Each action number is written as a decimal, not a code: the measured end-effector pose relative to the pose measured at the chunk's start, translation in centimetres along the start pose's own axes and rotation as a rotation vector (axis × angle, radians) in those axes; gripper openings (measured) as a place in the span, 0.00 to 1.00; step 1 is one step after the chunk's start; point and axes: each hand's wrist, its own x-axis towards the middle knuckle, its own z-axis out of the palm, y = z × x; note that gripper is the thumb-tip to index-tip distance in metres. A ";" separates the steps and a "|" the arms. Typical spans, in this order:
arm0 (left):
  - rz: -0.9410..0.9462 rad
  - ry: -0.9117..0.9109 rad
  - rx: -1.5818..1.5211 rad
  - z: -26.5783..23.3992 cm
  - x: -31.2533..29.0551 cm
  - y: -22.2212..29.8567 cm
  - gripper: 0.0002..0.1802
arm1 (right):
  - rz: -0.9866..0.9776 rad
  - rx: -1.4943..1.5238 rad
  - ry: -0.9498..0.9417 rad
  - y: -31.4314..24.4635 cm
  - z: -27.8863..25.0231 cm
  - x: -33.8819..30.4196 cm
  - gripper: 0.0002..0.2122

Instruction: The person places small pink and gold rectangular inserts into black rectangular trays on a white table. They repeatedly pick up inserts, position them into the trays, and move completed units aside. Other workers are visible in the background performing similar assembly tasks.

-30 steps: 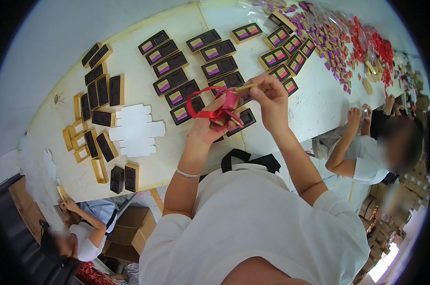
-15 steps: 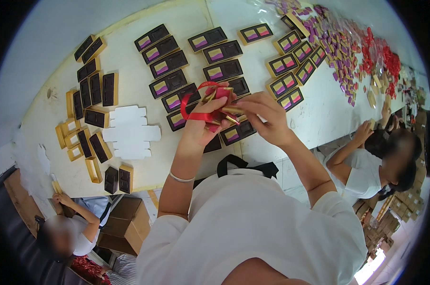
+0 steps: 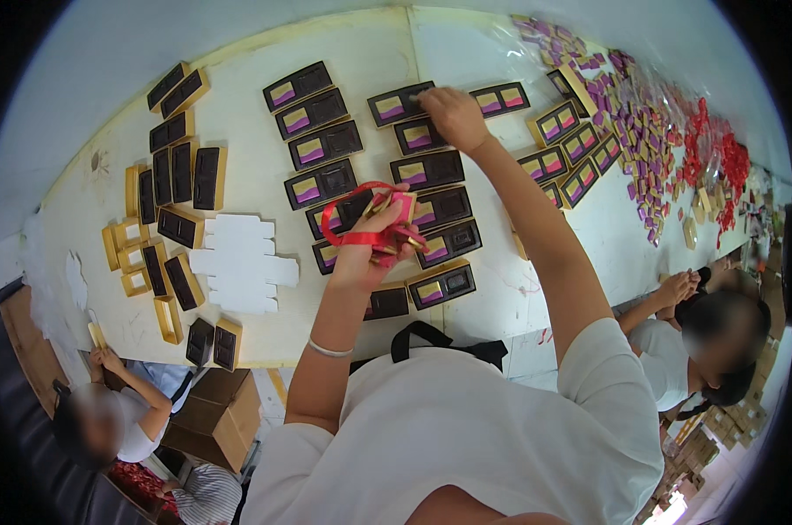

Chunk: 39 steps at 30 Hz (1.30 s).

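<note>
Small red and gold foil-wrapped pieces (image 3: 405, 234) are bunched in my left hand (image 3: 365, 254), which is closed around them above the near part of the table. A loop of red ribbon (image 3: 329, 219) hangs from the same hand. My right hand (image 3: 455, 119) reaches out to a black-and-gold box (image 3: 390, 108) at the far end of the middle column. Its fingers are pinched together over that box's right compartment; whatever they hold is mostly hidden. A purple-and-gold piece sits in the box's left compartment.
Another column of half-filled boxes (image 3: 308, 114) stands left of the middle one. Boxes holding two pieces (image 3: 558, 122) are grouped on the right, before a heap of purple-gold pieces (image 3: 628, 122) and red ribbons (image 3: 720, 131). Empty boxes (image 3: 182, 166) and white card (image 3: 238, 262) lie left. Co-workers sit at both sides.
My right hand has left the bunch in my left hand and moved forward to the far box of the middle column. My left hand stays over the near boxes, still holding the foil-wrapped pieces and ribbon.
</note>
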 end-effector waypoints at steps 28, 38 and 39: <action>-0.036 -0.160 0.184 1.7 1.1 2.1 0.20 | 0.634 1.038 -0.480 -2.9 -3.1 3.9 0.13; -0.222 -0.672 -0.158 -1.5 4.2 -3.2 0.31 | 0.823 1.558 -0.299 -8.8 -17.4 0.5 0.05; -0.199 -0.721 -0.177 -1.4 4.7 -3.8 0.31 | 0.837 1.616 -0.288 -8.5 -18.9 0.4 0.05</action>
